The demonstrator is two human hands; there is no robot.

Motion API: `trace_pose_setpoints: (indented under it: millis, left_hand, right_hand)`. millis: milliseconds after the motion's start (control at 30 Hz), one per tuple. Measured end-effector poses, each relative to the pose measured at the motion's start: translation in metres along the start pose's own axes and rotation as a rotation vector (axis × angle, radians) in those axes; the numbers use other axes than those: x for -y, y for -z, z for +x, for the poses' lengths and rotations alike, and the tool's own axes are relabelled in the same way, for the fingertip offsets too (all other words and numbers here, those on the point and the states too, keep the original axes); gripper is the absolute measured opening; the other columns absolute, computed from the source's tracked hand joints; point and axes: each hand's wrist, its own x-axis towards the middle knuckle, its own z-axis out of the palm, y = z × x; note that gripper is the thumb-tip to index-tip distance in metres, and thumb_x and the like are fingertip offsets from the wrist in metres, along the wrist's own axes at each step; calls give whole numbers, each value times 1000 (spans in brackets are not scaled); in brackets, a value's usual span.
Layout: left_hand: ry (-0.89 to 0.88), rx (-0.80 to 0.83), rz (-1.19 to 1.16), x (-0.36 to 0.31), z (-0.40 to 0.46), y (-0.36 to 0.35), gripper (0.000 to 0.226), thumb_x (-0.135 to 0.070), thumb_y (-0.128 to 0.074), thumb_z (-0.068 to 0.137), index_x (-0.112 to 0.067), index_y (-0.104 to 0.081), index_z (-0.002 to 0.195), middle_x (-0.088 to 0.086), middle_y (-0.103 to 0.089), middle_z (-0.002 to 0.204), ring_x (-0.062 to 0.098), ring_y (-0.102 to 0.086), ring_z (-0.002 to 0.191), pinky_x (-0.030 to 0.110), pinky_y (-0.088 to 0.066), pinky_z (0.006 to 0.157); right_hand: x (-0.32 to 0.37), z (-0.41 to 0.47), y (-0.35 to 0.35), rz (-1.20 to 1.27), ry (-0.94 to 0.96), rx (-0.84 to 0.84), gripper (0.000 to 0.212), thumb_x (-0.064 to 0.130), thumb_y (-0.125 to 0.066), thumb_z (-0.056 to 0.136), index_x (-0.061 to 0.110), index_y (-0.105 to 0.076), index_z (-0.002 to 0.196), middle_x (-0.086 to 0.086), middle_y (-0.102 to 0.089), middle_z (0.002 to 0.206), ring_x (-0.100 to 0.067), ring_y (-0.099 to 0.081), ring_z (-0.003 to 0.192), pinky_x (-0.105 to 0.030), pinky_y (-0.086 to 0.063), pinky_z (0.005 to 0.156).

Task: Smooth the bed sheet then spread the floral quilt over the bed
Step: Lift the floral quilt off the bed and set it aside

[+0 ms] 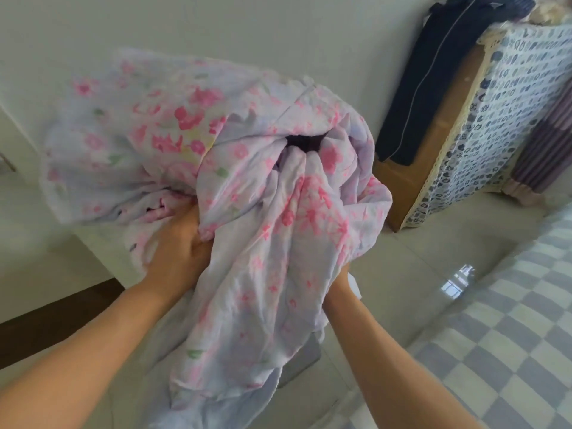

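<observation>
Pale tiled floor (411,274) and a plain white wall are filling the background, with a checkered grey-and-cream bed sheet (501,329) showing at the lower right of the frame. Both arms are holding up the bunched lilac quilt with pink flowers (247,181) at the centre, clear of the bed. The left hand (182,246) is gripping a fold at its underside; the right hand (339,278) is buried in the cloth, so its grip cannot be told. Judging by this, the quilt-spreading step is just beginning: next, finding an edge, turning right and shaking it open over the bed.
</observation>
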Motion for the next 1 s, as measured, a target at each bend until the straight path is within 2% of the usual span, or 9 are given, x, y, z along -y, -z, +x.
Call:
trace_pose_setpoints:
  millis: [100,200,267,367,667,733,800,900,1000]
  left_hand:
    - [98,257,332,65,28,-22,54,-34,-36,75,6,-59,103,27,-62,93,43,-59,82,39,-47,64]
    - [318,609,697,118,27,-48,82,-59,-35,79,-11,-21,144,17,-37,143,35,-37,129,50,-37,98]
    - [447,900,639,146,14,-74,87,-67,-35,83,-29,14,145,6,0,157,28,-9,143,52,-20,111]
    - [482,1117,525,157,-3,-110,83,-64,-36,86,-38,22,140,-4,16,156,26,5,144,57,-7,113]
    - [534,805,212,170,-6,-149,75,-63,-45,79,-22,-34,141,-3,-42,143,19,-41,130,36,-35,108]
    - [351,630,397,146,3,-142,56,-59,-39,83,-16,-62,110,4,-67,108,24,-63,100,34,-52,81]
    - [-105,318,477,121,11,-129,43,-42,-40,85,-10,-66,71,5,-66,66,25,-63,61,31,-50,50]
    - [-573,95,583,111,29,-129,27,-28,-53,86,-10,-66,102,15,-62,110,30,-55,104,48,-46,85]
    - [-240,510,780,145,59,-144,68,-60,-42,83,-37,-19,143,6,3,156,34,15,141,70,3,102]
  right_hand:
    - [18,26,-17,54,117,67,19,12,-37,99,9,-55,104,-5,-58,90,-10,-56,73,-5,-46,51]
    - [2,68,-36,-172,140,148,61,-1,-43,88,27,-31,141,-2,-33,145,-24,-39,130,-34,-41,100]
    - [-19,78,-50,-214,32,190,63,15,-43,93,36,-15,145,8,-22,142,-27,-30,133,-48,-37,102]
    - [-39,77,-70,-158,-51,352,59,26,-43,97,33,-12,146,5,-32,141,-22,-40,126,-48,-38,100]
    - [-50,96,-53,-243,70,249,49,25,-45,96,24,-30,143,0,-35,146,-19,-40,130,-34,-37,105]
    - [-43,96,-48,-253,123,148,40,20,-44,96,19,-41,136,-2,-45,138,-17,-46,123,-27,-39,94]
    - [-35,94,-47,-262,219,49,33,18,-42,96,17,-47,129,1,-51,130,-11,-49,111,-23,-39,86]
    - [-24,92,-53,-290,383,-33,32,14,-42,96,16,-47,127,2,-51,130,-12,-50,110,-24,-41,92]
    - [-20,91,-59,-372,503,-31,36,14,-43,95,20,-44,130,4,-46,133,-11,-44,120,-27,-39,101]
